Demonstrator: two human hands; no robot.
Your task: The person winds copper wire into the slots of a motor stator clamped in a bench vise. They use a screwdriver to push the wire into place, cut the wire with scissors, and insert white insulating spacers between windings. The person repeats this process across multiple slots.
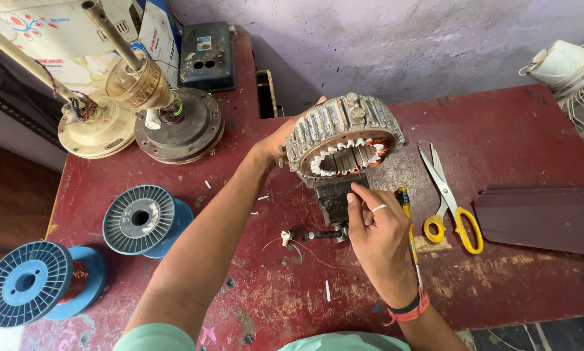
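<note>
The ribbed motor stator (344,140), standing in the small vise (334,198) at the table's middle, was gripped by the left hand (285,140) while the right hand (376,237), fingers half curled and holding nothing visible, touched its lower edge; a slip there could have scratched the copper windings (370,140).

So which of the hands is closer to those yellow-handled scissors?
Right. The right hand is just left of the scissors, beside a yellow screwdriver. The left hand is farther away, behind the stator.
</note>
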